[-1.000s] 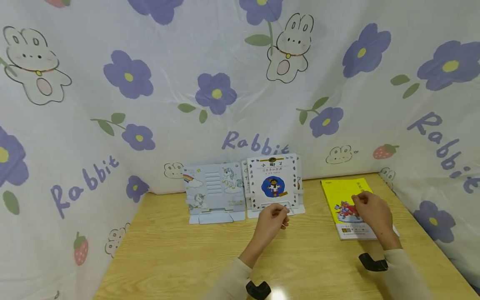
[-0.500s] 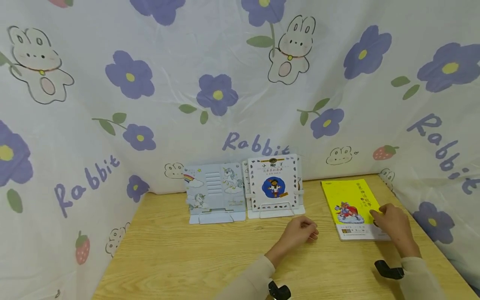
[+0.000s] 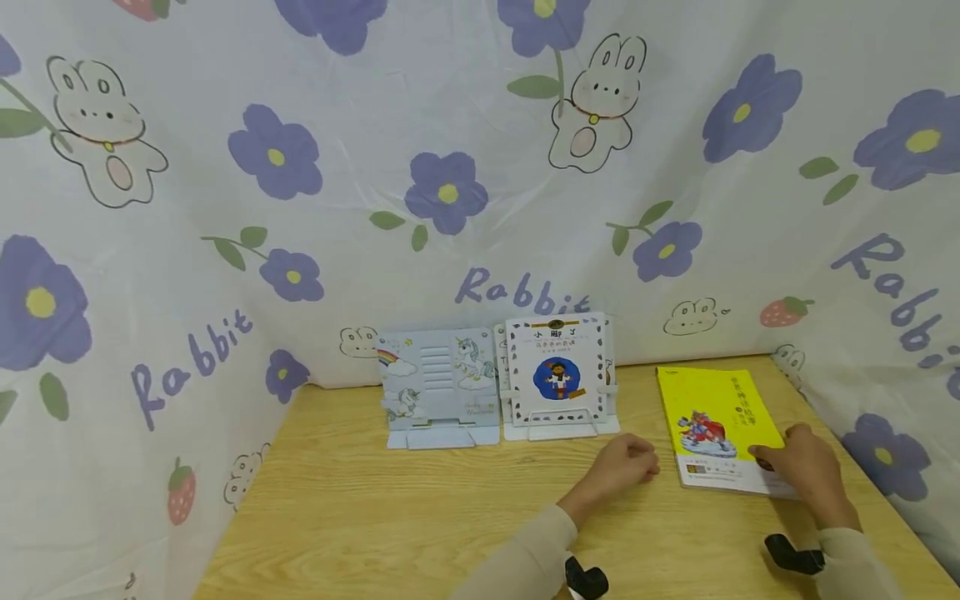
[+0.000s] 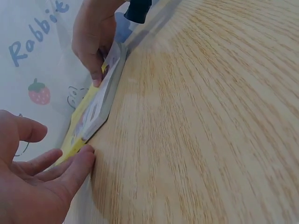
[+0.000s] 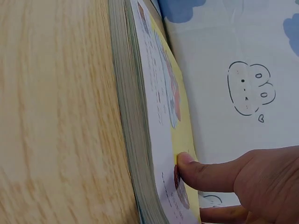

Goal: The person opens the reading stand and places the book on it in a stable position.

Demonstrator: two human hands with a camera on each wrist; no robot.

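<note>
A thick yellow book [image 3: 720, 417] with a white lower band lies flat on the table's right side. My right hand [image 3: 806, 471] grips its lower right edge. The thumb [image 5: 187, 161] presses on the cover, and the other fingers go down past the far edge, mostly hidden. Left of the book, my left hand [image 3: 618, 468] hovers low over the wood with relaxed, slightly bent fingers and holds nothing. In the left wrist view, the fingers [image 4: 77, 170] of the left hand are near the book's corner; whether they touch it I cannot tell.
At the back stand two bookstands side by side. The left bookstand [image 3: 438, 379] is pale blue with unicorns; the right one bears a white picture book [image 3: 557, 350]. Behind the wooden table [image 3: 375, 517] hangs a white curtain [image 3: 360, 258] with flowers and rabbits.
My left hand has moved right, away from the bookstand with the white book, toward the yellow book. The right hand has slid from over the yellow cover to its lower right edge.
</note>
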